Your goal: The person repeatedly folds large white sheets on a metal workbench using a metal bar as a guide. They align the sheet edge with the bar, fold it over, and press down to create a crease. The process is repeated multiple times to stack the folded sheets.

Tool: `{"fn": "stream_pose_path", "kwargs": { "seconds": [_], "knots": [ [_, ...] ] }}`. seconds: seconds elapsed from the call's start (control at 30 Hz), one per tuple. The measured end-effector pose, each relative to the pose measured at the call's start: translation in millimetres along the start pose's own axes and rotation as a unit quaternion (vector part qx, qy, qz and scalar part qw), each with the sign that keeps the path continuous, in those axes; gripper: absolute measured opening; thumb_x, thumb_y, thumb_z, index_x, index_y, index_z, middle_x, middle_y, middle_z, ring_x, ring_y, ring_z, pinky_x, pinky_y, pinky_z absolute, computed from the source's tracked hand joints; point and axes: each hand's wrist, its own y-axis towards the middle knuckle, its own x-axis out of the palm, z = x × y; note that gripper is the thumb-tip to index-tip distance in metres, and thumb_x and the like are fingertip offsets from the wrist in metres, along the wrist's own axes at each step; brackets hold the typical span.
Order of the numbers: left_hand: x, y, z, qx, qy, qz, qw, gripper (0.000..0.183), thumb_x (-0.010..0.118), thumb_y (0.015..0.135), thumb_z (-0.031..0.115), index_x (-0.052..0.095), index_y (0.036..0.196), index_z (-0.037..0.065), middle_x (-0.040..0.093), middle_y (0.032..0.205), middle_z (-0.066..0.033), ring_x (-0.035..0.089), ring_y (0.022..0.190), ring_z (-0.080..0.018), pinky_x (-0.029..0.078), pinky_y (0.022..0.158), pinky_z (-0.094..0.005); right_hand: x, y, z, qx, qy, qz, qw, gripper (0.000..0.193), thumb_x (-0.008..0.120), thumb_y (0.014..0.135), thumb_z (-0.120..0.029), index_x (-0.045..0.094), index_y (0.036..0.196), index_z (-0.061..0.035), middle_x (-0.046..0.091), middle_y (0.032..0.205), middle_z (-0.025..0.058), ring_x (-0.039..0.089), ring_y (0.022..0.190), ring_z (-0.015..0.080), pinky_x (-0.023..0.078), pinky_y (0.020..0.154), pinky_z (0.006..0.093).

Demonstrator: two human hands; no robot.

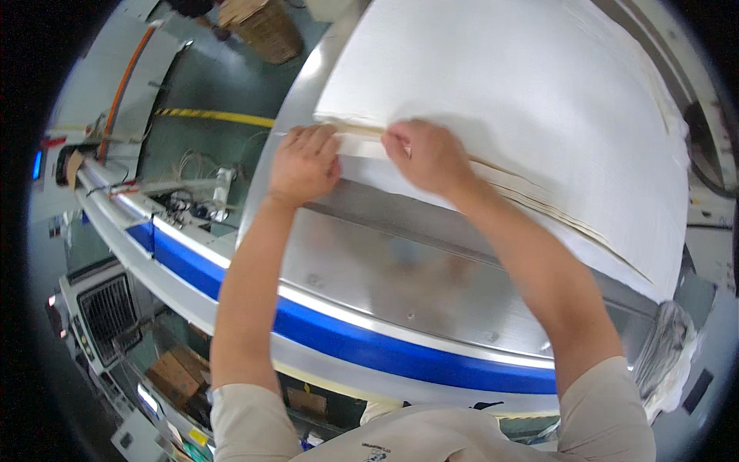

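A broad stack of white cloth-like sheets (508,85) covers the far part of the metal table (385,269). Its near edge shows several thin layers, some cream-coloured. At the stack's near left corner, my left hand (308,163) curls its fingers over the layered edge. To its right my right hand (433,160) is closed, thumb and fingers pinching the same edge. A strip of the layers runs between the two hands. How many layers each hand grips is hidden.
A blue band (400,354) lines the table's front, close to my body. Crumpled clear plastic film (666,358) hangs at the right end. Beyond the left end are a cardboard box (262,29), yellow-black floor tape (215,115) and a machine rail (115,192).
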Motion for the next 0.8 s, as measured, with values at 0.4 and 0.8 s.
{"fn": "stream_pose_path", "kwargs": {
  "seconds": [0.4, 0.8],
  "knots": [
    [-27, 100, 68, -0.098, 0.235, -0.448, 0.857, 0.031, 0.063, 0.071, 0.014, 0.059, 0.102, 0.011, 0.063, 0.100, -0.0083, 0.061, 0.095, -0.0234, 0.042, 0.086, -0.0389, -214, -289, 237, 0.357, -0.376, 0.008, 0.855, 0.064, 0.021, 0.095, -0.046, 0.069, 0.079, -0.0062, 0.066, 0.079, 0.0153, 0.063, 0.080, 0.0297, 0.041, 0.087, 0.0433],
    [33, 50, -30, -0.145, 0.316, -0.346, 0.871, 0.017, 0.054, 0.084, 0.005, 0.064, 0.099, 0.007, 0.064, 0.096, -0.0127, 0.062, 0.089, -0.0294, 0.051, 0.072, -0.0400, -390, -467, 397, 0.481, -0.413, 0.004, 0.773, 0.057, 0.025, 0.094, -0.046, 0.068, 0.085, -0.0094, 0.067, 0.086, 0.0115, 0.063, 0.087, 0.0288, 0.029, 0.102, 0.0456]
  ]
}}
